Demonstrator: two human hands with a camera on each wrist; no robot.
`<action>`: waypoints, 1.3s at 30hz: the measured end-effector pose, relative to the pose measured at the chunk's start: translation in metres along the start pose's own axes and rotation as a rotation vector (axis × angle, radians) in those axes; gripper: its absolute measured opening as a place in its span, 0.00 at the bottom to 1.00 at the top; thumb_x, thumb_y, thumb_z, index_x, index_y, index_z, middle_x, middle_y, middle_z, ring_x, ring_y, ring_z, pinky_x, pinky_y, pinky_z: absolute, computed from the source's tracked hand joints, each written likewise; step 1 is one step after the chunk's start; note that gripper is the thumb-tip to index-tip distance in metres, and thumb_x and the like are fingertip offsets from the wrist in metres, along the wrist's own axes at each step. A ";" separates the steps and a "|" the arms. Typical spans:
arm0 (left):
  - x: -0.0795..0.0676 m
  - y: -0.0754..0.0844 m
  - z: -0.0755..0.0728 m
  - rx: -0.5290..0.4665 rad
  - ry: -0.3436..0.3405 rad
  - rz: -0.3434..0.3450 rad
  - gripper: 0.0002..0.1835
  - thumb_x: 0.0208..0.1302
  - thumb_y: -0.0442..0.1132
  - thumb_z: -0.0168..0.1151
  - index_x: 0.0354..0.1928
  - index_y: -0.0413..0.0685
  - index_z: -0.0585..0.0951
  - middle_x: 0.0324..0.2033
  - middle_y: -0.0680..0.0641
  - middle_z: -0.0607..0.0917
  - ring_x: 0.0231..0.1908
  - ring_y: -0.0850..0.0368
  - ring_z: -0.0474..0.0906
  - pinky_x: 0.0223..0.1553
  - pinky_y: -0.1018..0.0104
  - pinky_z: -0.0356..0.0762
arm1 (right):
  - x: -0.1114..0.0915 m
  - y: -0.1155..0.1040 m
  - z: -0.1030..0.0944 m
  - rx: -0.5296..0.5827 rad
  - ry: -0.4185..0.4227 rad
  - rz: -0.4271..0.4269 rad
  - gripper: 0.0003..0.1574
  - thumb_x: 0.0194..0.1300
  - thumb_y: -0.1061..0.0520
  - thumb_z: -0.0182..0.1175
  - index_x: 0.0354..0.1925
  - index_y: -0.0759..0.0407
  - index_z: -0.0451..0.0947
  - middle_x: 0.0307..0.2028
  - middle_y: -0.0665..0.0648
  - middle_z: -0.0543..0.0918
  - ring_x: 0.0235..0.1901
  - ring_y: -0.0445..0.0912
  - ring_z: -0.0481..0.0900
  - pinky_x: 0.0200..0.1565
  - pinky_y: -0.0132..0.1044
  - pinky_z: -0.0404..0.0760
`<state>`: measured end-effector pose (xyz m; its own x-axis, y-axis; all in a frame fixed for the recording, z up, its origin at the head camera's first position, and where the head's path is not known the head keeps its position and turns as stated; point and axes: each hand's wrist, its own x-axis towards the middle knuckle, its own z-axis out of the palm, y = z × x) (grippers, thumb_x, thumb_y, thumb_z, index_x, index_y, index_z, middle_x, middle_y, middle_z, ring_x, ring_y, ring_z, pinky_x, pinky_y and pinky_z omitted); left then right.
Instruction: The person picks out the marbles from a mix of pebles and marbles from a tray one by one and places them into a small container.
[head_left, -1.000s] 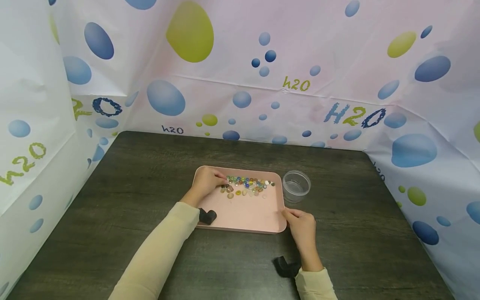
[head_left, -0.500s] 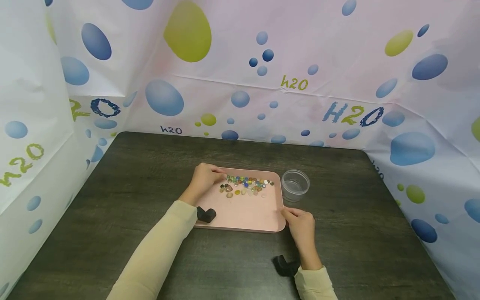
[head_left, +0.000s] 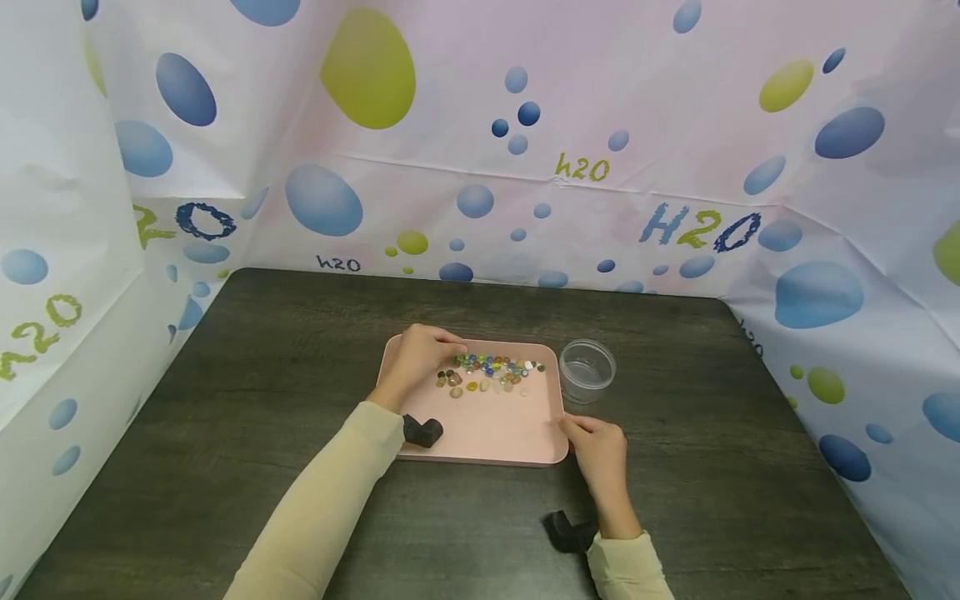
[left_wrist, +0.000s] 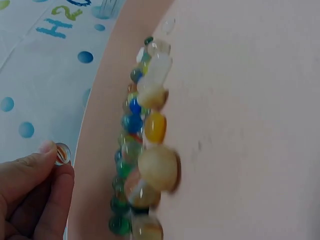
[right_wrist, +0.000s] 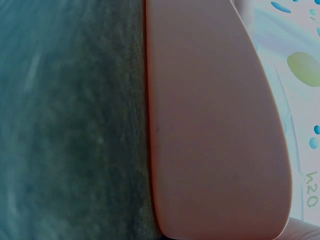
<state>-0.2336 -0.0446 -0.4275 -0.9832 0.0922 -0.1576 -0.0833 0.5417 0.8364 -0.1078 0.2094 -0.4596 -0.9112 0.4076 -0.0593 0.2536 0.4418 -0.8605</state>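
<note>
The left hand [head_left: 420, 357] pinches a clear glass marble [left_wrist: 62, 154] between thumb and fingertips, with hardly any gap beyond the marble's own width. It is above the far left part of a pink rectangular tray [head_left: 487, 433], fingers pointing right. The marble is round, so it has no long axis; the orange and white swirl inside it slants in the left wrist view. Whether it touches the tray's far wall cannot be told.

The right hand [head_left: 600, 454] grips the tray's right rim near the near corner, thumb and fingers closed on the edge. The tray's long axis runs left to right across the person's front.

Just right of the left hand, a cluster of coloured glass marbles [head_left: 491, 365] stretches along the far side of the tray. Polished pebbles [head_left: 456, 392] lie on the near side of that cluster, among them a yellow stone [head_left: 472, 386]. The left hand and wrist block the head view of the tray's left part, and a black wrist mount [head_left: 423, 432] overhangs its near left area.

Just beside the tray's right wall stands a clear round tub [head_left: 587, 372]. All this rests on a dark wood-grain table [head_left: 720, 467], backed by a dotted "H2O" sheet [head_left: 465, 100].
</note>
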 end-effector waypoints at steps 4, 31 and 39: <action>0.001 0.009 0.011 -0.102 -0.042 0.026 0.08 0.63 0.44 0.70 0.40 0.51 0.91 0.38 0.44 0.90 0.22 0.55 0.79 0.23 0.67 0.76 | 0.000 -0.001 -0.001 -0.005 0.002 -0.008 0.14 0.61 0.57 0.68 0.38 0.68 0.89 0.36 0.66 0.89 0.23 0.35 0.78 0.25 0.26 0.76; 0.012 0.064 0.073 -0.155 -0.118 0.157 0.10 0.65 0.43 0.68 0.43 0.47 0.90 0.41 0.46 0.90 0.32 0.44 0.84 0.28 0.68 0.79 | 0.003 0.004 0.001 -0.032 -0.001 -0.041 0.13 0.61 0.58 0.67 0.39 0.66 0.89 0.34 0.64 0.90 0.24 0.37 0.77 0.26 0.29 0.75; 0.010 0.080 0.090 -0.172 -0.141 0.183 0.10 0.63 0.45 0.70 0.42 0.49 0.91 0.40 0.47 0.91 0.24 0.50 0.80 0.21 0.71 0.71 | 0.003 0.004 0.000 -0.013 0.020 -0.052 0.12 0.60 0.58 0.67 0.37 0.67 0.89 0.32 0.65 0.89 0.21 0.37 0.77 0.24 0.28 0.74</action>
<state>-0.2357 0.0751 -0.4096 -0.9530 0.2975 -0.0571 0.0556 0.3569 0.9325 -0.1095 0.2118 -0.4632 -0.9168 0.3993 -0.0046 0.2104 0.4733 -0.8554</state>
